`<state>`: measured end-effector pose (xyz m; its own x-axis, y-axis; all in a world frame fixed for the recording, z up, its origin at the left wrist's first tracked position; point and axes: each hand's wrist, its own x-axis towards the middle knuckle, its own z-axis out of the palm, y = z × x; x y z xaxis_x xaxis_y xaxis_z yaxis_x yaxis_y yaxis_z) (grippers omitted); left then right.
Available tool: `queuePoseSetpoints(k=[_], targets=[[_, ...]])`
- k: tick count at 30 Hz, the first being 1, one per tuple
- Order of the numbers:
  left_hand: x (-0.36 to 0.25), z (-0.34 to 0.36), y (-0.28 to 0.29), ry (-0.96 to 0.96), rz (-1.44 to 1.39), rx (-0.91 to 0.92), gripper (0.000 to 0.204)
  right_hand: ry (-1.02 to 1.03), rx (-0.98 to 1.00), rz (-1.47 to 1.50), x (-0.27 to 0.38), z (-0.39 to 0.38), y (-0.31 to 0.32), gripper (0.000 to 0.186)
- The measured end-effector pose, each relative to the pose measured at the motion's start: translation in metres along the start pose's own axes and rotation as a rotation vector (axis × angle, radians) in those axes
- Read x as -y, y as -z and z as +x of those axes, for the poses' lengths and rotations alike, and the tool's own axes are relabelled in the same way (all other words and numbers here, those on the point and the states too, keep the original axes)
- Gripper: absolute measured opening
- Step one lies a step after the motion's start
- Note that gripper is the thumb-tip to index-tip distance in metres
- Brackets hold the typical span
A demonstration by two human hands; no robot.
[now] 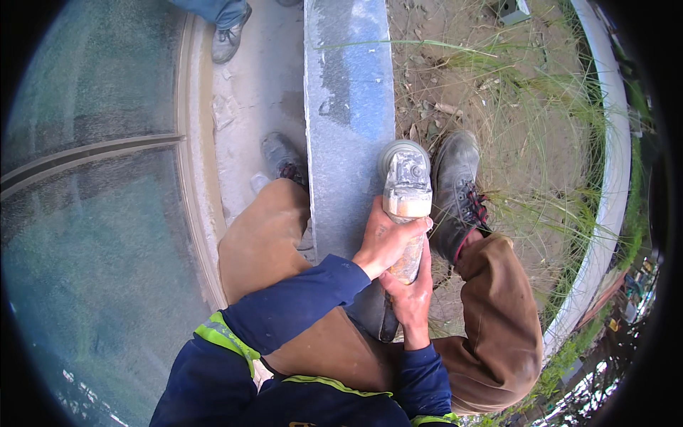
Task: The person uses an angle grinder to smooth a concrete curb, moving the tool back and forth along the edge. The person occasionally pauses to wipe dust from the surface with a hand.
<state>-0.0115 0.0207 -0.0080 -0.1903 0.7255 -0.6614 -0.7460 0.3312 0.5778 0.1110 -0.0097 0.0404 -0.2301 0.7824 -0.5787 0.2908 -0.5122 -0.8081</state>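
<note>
A dust-covered angle grinder [406, 171] lies lengthwise along the right edge of a long grey-blue slab [347, 85], its round disc end pointing away from me. My left hand [384, 242] is closed round the grinder's upper body, just behind its head. Lower down, my right hand [411, 299] grips the same tool's rear body. My knees and boots are on either side of the slab, the right boot [455, 185] close beside the grinder's head. Whether the disc touches the slab, I cannot tell.
Glass panels [92, 235] in a frame run along the left. Another person's boot [228, 39] stands on the pale ledge [249, 92] at the upper left. Dirt with grass [526, 107] lies to the right, bounded by a white curb [612, 142]. A small grey block [514, 11] sits far up.
</note>
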Motion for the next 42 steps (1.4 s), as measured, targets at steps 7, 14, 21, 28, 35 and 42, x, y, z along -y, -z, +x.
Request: queuePoseSetpoints(k=[7,14,21,28,35,42], targets=[[-0.006,0.004,-0.002,0.000,0.083,-0.020,0.061,0.021,-0.015,-0.008,0.004,0.004,-0.005,0.097],[-0.018,0.012,-0.002,0.018,0.033,-0.004,0.065,0.050,-0.021,-0.063,0.007,0.014,-0.007,0.096],[-0.020,0.012,0.001,0.033,0.017,0.001,0.057,0.050,-0.016,-0.148,0.016,0.015,-0.008,0.096],[-0.024,0.008,0.001,-0.020,-0.023,-0.032,0.058,0.020,-0.012,-0.165,0.016,0.017,-0.008,0.096],[-0.023,0.014,-0.004,0.033,0.030,0.013,0.057,0.035,-0.080,-0.116,0.010,0.015,-0.012,0.096],[-0.030,0.006,0.007,0.016,-0.022,-0.018,0.060,0.021,-0.022,-0.238,0.018,0.013,-0.014,0.097]])
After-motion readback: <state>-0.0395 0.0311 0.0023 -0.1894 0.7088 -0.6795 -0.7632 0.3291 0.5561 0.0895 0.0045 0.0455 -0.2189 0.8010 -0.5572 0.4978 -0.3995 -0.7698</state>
